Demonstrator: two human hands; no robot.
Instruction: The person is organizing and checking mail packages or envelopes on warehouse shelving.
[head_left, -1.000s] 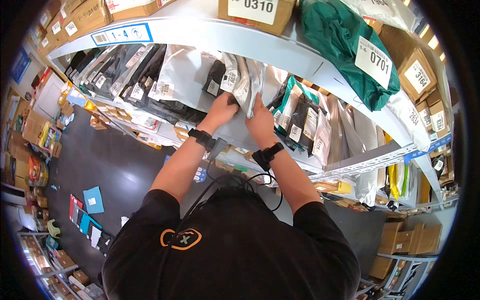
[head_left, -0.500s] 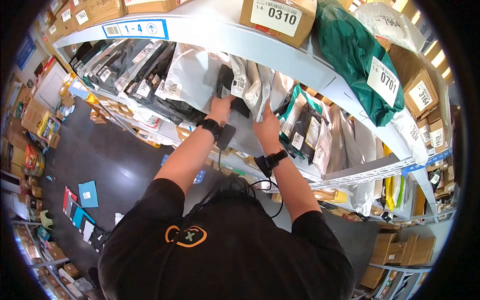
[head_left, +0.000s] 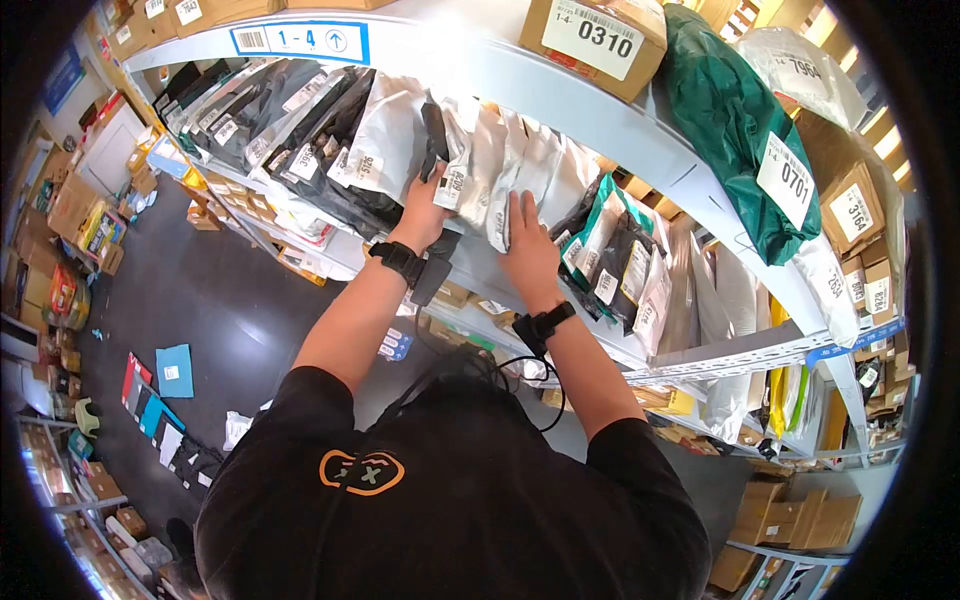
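Observation:
My left hand (head_left: 424,212) is closed round the lower end of a narrow black mailer bag (head_left: 433,135). That bag stands in the shelf row between a large white bag (head_left: 385,135) labelled 5126 and a pale bag (head_left: 452,180) labelled 6020. Against the front edge of a white mailer bag (head_left: 506,185), a little to the right, my right hand (head_left: 532,250) rests with its fingers stretched out. Its fingertips touch the packages; part of the left fingers is hidden behind the bags. Both wrists wear black straps with small devices.
Dark and clear bags fill the left of the shelf (head_left: 460,50), marked 1-4. Teal and black bags (head_left: 625,260) stand right of my hands. Above are a carton (head_left: 590,45) labelled 0310 and a green bag (head_left: 740,130) labelled 0701. Flat packages (head_left: 175,370) lie on the floor.
The black bag has gone deeper into the row, and the pale bags beside it stand closer together. My left hand has shifted slightly left; my right hand's fingers now lie flat against the bags.

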